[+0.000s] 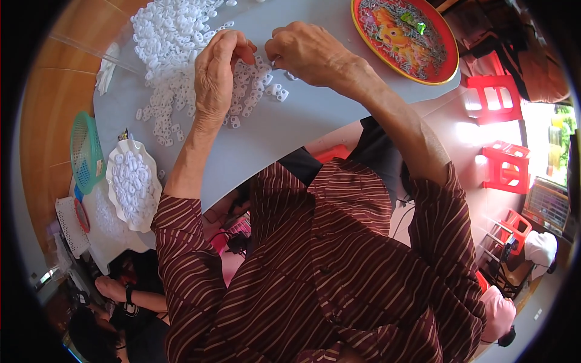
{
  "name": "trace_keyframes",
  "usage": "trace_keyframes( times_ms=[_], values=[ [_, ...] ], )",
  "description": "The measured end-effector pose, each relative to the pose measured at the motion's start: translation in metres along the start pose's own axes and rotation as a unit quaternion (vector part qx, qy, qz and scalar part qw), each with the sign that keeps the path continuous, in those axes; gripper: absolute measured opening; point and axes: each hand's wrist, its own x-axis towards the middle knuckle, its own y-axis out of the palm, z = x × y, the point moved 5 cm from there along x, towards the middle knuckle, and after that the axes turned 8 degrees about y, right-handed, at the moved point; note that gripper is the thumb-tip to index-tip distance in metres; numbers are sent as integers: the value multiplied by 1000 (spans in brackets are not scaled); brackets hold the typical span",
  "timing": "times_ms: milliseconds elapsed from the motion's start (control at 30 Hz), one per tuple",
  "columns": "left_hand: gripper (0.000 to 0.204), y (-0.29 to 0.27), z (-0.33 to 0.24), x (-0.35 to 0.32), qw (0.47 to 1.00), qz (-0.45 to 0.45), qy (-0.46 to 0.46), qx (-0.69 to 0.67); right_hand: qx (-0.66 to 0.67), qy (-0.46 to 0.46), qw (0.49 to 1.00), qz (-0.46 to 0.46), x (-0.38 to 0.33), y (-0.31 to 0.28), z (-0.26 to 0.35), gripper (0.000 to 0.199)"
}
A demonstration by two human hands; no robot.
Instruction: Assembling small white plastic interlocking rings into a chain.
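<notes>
Both my hands are over the grey table (260, 139), close together near its far side, small gap between them. Left hand (216, 72): fingers curled in toward the thumb, above the loose white two-hole plastic pieces (245, 91); can't tell if it's gripping one. Right hand (307, 55): fingers bunched, a small pale bit showing at the tips; can't tell if it's pinched or just behind them.

Two-hole pieces lie scattered under and between my hands, more on the left side of my left wrist. Big heap of white plastic pieces (166, 30) beyond, upper left.

Red tray (449, 48), yellow rim, right of my right hand: small grey metal pins (423, 60) plus a shiny green wrapper (413, 23).

Left side: white scalloped dish (140, 222) full of white oval pieces (131, 181), green mesh basket (95, 134) just beside it. Co-worker's hand (112, 288) lower left. Red plastic stool (507, 166) off to the right.
</notes>
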Motion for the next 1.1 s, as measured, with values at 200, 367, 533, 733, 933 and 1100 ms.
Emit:
trace_keyframes(
  times_ms=[200, 367, 533, 733, 933, 1100],
  values=[
    [31, 7, -7, -5, 998, 26, 10, 65, -13, 6, 1000, 27, 5, 0, 6, 10],
    [31, 8, -5, -7, 997, 27, 20, 68, 35, -25, 999, 0, 6, -2, 6, 9],
    [30, 9, -4, -7, 999, 21, 10, 41, 44, -6, 999, 14, 7, -2, 3, 8],
    [29, 10, -9, -6, 996, 30, 46, 75, 148, 24, 988, -34, -6, -17, -8, 10],
    [26, 22, -16, -12, 984, 48, 56, 162, 583, 141, 798, -53, -21, -5, -27, 20],
    [17, 33, -12, -13, 984, 62, 92, 140, 656, 165, 733, -72, -34, 7, -20, 21]
  ],
)
